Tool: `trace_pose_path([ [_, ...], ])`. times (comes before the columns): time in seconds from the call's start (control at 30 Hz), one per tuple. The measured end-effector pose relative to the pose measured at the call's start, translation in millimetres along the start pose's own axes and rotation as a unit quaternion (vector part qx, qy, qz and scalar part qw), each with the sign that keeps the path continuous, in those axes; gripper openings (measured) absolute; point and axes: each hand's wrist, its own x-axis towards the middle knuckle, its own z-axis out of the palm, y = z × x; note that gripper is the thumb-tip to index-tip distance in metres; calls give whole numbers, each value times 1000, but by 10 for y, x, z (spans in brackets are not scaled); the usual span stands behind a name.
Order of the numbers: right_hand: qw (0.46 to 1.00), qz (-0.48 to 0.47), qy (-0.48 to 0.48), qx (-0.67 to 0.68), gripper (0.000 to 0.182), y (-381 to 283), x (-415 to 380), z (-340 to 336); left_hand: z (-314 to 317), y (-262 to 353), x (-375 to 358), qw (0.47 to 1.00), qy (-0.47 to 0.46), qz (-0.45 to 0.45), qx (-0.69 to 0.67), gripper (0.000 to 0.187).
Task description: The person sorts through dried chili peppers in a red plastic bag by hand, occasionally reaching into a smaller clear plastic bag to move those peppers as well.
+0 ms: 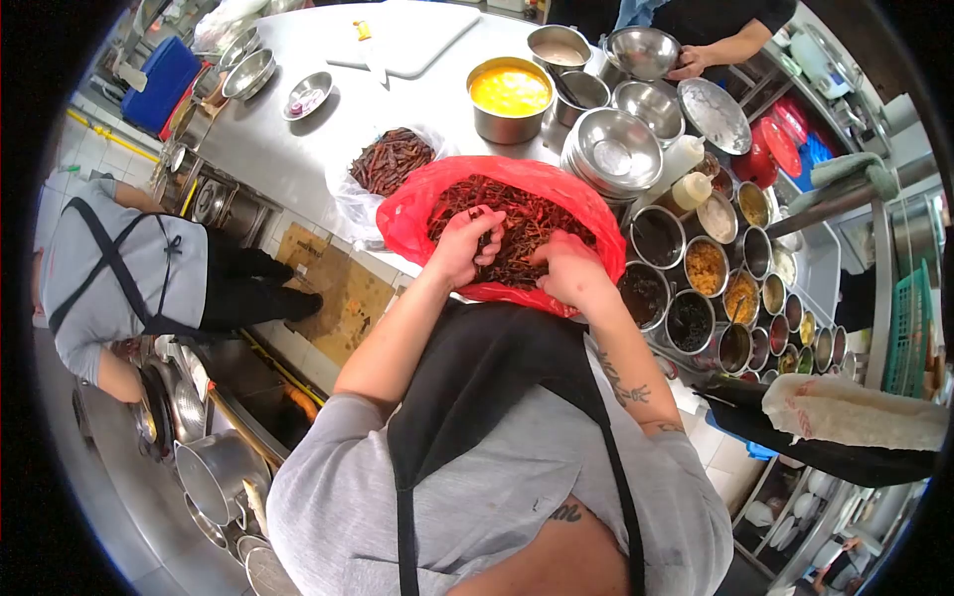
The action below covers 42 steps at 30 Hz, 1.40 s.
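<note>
A red plastic bag (402, 212), rolled open, holds a heap of dried red chilies (515, 214) right in front of my body. My left hand (465, 248) is closed over the heap, with a dark chili showing between the fingers. On the bag's right side, my right hand (576, 270) has its fingers curled down among the chilies, the fingertips partly hidden. Behind the red bag to the left, a clear plastic bag (348, 194) contains darker dried chili pieces (391, 161).
A pot of yellow liquid (510, 91), stacked steel bowls (618, 144) and a squeeze bottle (688, 192) stand beyond the bag. Several ingredient tins (706, 266) line the right. A white cutting board (417, 35) lies at the back. Co-workers stand left (149, 263) and at the far side.
</note>
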Motion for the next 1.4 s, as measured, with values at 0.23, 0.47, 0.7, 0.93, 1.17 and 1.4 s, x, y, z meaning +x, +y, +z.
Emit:
trace_pose_path([
  [0.23, 977, -25, 95, 188, 22, 34, 132, 5, 82, -10, -71, 996, -20, -14, 91, 10],
  [0.47, 930, -60, 142, 334, 27, -5, 224, 130, 218, -126, -41, 989, 11, 28, 142, 13],
  [0.7, 932, 0, 142, 333, 26, -79, 182, 44, 262, -101, -23, 984, 66, 129, 105, 12],
  [0.93, 921, -3, 155, 358, 19, -118, 208, 95, 232, -123, -20, 990, 27, 94, 106, 14],
  [1.17, 921, -97, 148, 348, 6, -90, 224, 126, 247, -79, -48, 997, 21, 57, 46, 23],
  [1.4, 915, -171, 42, 363, 5, -27, 164, -29, 239, -52, -100, 999, -29, -13, 21, 26],
])
